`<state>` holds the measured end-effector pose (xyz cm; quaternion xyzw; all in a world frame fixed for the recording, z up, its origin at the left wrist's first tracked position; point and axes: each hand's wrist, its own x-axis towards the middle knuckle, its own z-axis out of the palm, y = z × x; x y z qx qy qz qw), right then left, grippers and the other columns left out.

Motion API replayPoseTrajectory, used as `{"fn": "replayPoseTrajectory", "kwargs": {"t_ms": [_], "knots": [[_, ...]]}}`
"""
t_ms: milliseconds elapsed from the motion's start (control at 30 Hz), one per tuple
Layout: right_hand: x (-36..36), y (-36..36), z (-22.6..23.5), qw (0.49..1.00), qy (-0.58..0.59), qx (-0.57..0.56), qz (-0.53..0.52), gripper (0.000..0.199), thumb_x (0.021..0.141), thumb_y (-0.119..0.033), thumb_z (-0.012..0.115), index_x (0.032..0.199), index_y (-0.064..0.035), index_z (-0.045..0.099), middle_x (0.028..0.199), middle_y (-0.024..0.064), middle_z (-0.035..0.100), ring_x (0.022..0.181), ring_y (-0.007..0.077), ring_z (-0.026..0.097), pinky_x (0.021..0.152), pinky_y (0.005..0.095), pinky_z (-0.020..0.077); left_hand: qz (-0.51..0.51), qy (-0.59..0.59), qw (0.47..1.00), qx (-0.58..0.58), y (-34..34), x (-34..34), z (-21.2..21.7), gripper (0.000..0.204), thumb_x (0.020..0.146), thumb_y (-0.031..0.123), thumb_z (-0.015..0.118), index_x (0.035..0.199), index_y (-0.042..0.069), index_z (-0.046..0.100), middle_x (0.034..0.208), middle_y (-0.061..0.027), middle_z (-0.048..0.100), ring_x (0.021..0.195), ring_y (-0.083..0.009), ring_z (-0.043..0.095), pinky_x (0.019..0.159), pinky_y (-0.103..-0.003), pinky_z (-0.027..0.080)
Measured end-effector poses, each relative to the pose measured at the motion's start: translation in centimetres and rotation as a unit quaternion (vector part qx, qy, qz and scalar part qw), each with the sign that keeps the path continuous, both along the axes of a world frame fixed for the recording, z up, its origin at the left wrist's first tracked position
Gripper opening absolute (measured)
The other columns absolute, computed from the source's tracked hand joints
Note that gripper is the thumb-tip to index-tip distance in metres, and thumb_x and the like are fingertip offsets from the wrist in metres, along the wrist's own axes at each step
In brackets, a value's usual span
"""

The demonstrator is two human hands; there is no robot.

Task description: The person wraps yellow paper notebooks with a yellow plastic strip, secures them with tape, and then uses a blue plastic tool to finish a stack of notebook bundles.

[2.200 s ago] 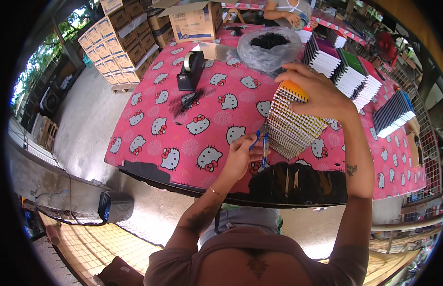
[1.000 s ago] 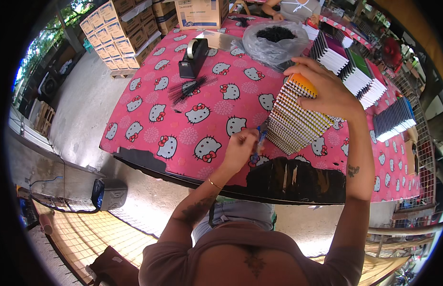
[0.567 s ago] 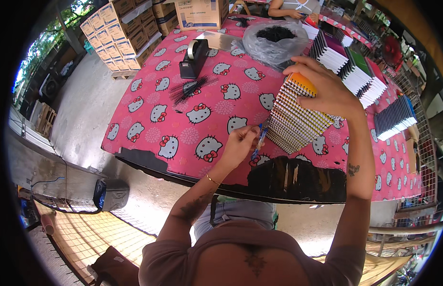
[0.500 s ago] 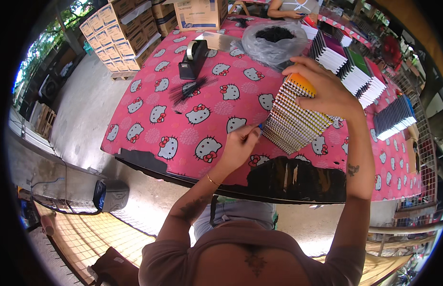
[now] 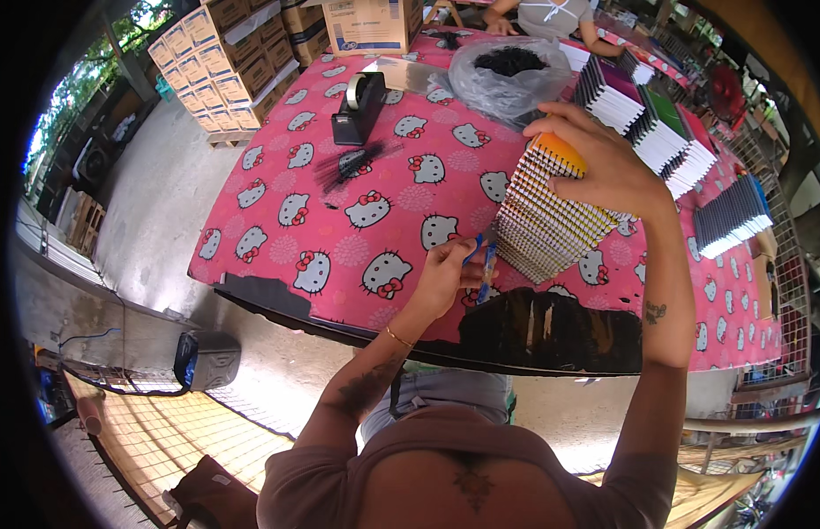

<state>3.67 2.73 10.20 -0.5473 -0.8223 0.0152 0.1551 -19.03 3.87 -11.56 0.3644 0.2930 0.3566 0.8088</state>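
My right hand [image 5: 599, 167] is closed over a stack of spiral-bound notebooks [image 5: 551, 220], its fingers over the far edge and its thumb on the near side. The stack stands tilted on the table, with rows of binding rings facing me and an orange cover at the top. My left hand [image 5: 445, 278] grips small pliers [image 5: 485, 269] with blue handles, which are spread apart. Their dark tip is at the stack's left edge; whether it touches a ring cannot be made out.
A black tape dispenser [image 5: 359, 110] and a bunch of thin black wire coils [image 5: 348, 166] lie left of the notebooks. Behind stands a clear plastic bag [image 5: 467, 84] of black pieces. More notebook stacks [image 5: 666, 145] line the right. Another person [image 5: 551, 18] is across the pink table [image 5: 277, 238].
My left hand has turned and its fingers have loosened, so the pliers' blue handles now show spread apart. My right hand and the stack stay put. The other person's arms have moved apart.
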Motion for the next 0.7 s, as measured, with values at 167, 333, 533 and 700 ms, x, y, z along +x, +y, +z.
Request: {"fn": "replayPoseTrajectory", "kwargs": {"t_ms": [167,333,533,700], "knots": [[-0.2,0.0,0.3,1.0,0.001,-0.002,0.002,0.057,0.073,-0.022,0.07,0.127,-0.0175,0.056,0.142,0.0127,0.046,0.126,0.0358,0.05,0.107,0.0423,0.0388,0.02,0.208,0.932,0.298,0.2,-0.4,-1.2,0.031,0.099,0.023,0.053,0.108,-0.005,0.061,0.096,-0.0183,0.069,0.081,-0.0284,0.072,0.077,-0.038,0.059],[0.0,-0.1,0.4,0.999,-0.006,-0.031,-0.01,0.062,0.071,-0.019,0.072,0.13,-0.016,0.054,0.149,0.0117,0.04,0.133,0.0343,0.045,0.11,0.0411,0.0357,0.086,0.17,0.938,0.289,-0.4,0.0,-0.6,0.032,0.099,0.023,0.053,0.109,-0.006,0.062,0.092,-0.0162,0.069,0.078,-0.0251,0.071,0.073,-0.034,0.059],[-0.2,0.0,0.5,1.0,-0.013,-0.023,-0.005,0.06,0.072,-0.019,0.071,0.129,-0.0154,0.054,0.148,0.0118,0.041,0.132,0.0342,0.046,0.109,0.0412,0.0361,0.021,0.042,0.999,-0.001,0.2,0.0,-0.8,0.034,0.099,0.022,0.053,0.115,-0.006,0.061,0.094,-0.0164,0.07,0.077,-0.0263,0.071,0.073,-0.036,0.059],[0.1,0.0,0.0,1.0,0.006,0.004,0.004,0.056,0.072,-0.023,0.07,0.126,-0.0179,0.056,0.142,0.0139,0.046,0.128,0.036,0.048,0.108,0.042,0.0381,0.121,0.34,0.738,0.57,-0.4,-0.1,-0.3,0.037,0.098,0.023,0.054,0.121,-0.006,0.057,0.094,-0.0172,0.07,0.078,-0.029,0.071,0.073,-0.04,0.059]]}}
